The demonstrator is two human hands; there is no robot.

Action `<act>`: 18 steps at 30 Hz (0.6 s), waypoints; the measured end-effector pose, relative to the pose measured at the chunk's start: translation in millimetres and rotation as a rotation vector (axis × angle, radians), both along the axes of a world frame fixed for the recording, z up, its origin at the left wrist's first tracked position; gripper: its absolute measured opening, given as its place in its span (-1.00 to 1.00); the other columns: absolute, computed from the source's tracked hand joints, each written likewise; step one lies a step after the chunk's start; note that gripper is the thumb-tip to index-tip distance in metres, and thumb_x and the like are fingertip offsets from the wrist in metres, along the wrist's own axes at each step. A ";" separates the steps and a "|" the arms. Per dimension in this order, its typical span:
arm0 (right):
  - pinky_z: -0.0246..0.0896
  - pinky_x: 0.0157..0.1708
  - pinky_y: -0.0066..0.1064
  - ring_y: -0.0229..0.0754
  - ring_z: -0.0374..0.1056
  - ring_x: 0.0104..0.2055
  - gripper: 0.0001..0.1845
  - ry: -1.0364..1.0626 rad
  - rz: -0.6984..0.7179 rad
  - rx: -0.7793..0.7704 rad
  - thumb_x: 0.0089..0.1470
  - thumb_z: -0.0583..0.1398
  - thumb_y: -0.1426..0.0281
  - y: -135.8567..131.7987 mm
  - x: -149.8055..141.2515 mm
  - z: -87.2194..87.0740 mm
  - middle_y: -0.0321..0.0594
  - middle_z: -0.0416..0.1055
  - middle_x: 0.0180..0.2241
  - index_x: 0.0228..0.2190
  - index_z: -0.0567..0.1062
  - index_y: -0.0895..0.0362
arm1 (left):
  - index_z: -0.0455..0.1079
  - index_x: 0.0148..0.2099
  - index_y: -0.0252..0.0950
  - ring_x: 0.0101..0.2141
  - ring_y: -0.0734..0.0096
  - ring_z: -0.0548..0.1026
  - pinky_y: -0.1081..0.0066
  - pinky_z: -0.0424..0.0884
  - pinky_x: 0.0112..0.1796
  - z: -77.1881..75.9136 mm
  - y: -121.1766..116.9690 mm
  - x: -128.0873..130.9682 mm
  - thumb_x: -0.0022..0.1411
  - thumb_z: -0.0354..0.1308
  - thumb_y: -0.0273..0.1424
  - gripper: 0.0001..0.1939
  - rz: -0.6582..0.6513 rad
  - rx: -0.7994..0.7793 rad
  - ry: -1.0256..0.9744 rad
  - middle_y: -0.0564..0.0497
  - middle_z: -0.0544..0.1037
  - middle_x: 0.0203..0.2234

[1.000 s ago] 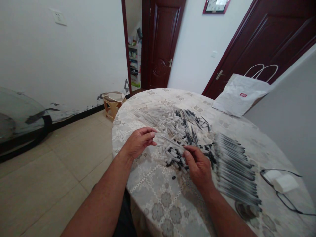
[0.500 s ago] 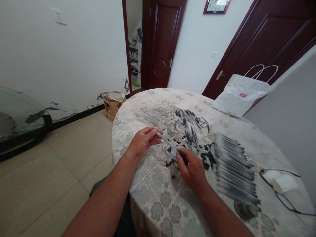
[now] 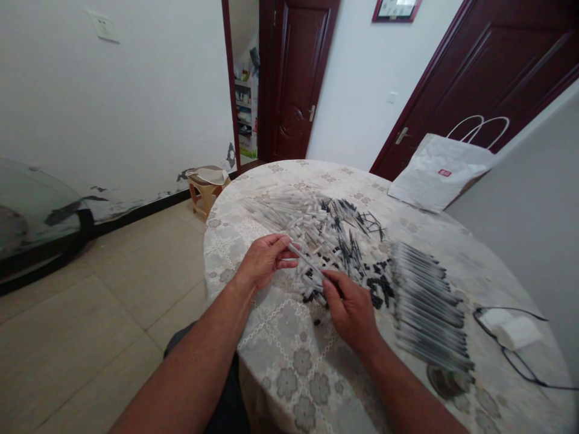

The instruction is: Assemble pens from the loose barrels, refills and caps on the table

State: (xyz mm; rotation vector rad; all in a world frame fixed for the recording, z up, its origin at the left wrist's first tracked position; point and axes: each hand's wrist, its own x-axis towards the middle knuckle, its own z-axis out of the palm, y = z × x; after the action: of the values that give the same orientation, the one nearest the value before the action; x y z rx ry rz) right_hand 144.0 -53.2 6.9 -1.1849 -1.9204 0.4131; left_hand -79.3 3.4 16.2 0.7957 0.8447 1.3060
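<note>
Between my two hands runs a slim, pale pen (image 3: 306,259), slanting down to the right above the table. The thumb and index finger of my left hand (image 3: 268,258) pinch its upper left end, the other fingers loosely curled. At its lower right end, my right hand (image 3: 349,307) closes on it with thumb and fingers; that tip is hidden. Just beyond lie a heap of white pen barrels (image 3: 283,208), thin dark refills (image 3: 350,250) and small black caps (image 3: 380,289). A stacked row of pens with dark ends (image 3: 429,307) lies right of my right hand.
A patterned cloth covers the round table (image 3: 312,367). At its right are eyeglasses (image 3: 520,364), a white tissue roll (image 3: 518,331) and a round, dark see-through object (image 3: 447,383). A white paper bag (image 3: 441,172) stands at the back right; a wooden stool (image 3: 205,190) is beyond the left edge.
Both hands keep their hold on the pen, with only a very slight shift of the left fingers. The whole view has moved a little; the things on the table look unchanged.
</note>
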 end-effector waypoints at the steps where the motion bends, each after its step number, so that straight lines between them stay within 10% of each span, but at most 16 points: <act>1: 0.41 -0.25 -0.38 -0.14 0.53 -0.27 -0.71 0.077 -0.009 -0.109 0.29 0.14 0.28 0.0 -0.3 -0.3 -0.15 0.60 -0.26 -0.06 0.56 0.10 | 0.45 -0.22 -0.37 -0.34 0.30 0.65 0.36 0.64 -0.37 0.2 -0.2 1.0 0.21 0.34 -0.27 -0.74 0.006 -0.005 -0.004 -0.20 0.65 -0.24; 10: -0.11 -0.74 -0.62 -0.43 0.10 -0.67 -0.59 0.857 0.037 -0.744 0.04 0.36 0.10 6.6 -7.2 2.0 -0.43 0.33 -0.57 -0.21 0.50 0.14 | 0.47 -0.20 -0.38 -0.30 0.27 0.64 0.33 0.64 -0.36 -4.4 -1.6 15.9 0.23 0.31 -0.27 -0.75 0.067 -0.012 -0.040 -0.23 0.65 -0.20; 18: 0.04 -0.64 -0.53 -0.34 0.18 -0.62 -0.70 0.570 0.030 -0.630 0.21 0.19 0.13 8.9 -2.1 10.7 -0.40 0.34 -0.56 -0.22 0.48 0.11 | 0.50 -0.14 -0.31 -0.25 0.28 0.62 0.29 0.63 -0.32 1.7 -6.6 16.6 0.22 0.31 -0.18 -0.70 0.055 0.061 0.047 -0.13 0.64 -0.17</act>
State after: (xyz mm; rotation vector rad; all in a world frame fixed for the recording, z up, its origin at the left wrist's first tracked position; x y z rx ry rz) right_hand 141.9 -44.3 17.6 -1.2376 -1.3372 1.2895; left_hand -62.7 -3.2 17.9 0.8597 0.8731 1.3718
